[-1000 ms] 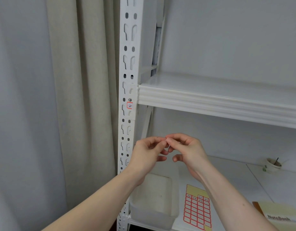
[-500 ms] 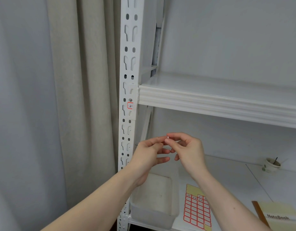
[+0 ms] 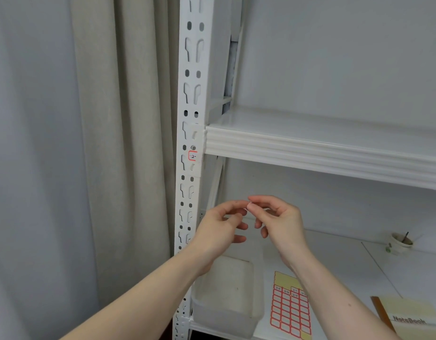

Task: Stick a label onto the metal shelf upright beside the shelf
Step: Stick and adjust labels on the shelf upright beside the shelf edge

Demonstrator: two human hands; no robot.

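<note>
Label [image 3: 249,205] is tiny, pinched at the right hand [image 3: 280,222] fingertips; left hand [image 3: 219,229] thumb and forefinger meet it, both grips closed on it. Hands sit in front of the lower shelf bay, right of the upright [image 3: 190,99]. One red-edged sticker [image 3: 192,156] is on the upright beside the shelf [image 3: 322,148]. Label sheet [image 3: 290,307] lies below.

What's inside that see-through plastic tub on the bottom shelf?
The plastic tub looks empty where its floor shows. The left hand and forearm cover its near left corner, so that part cannot be checked.
</note>
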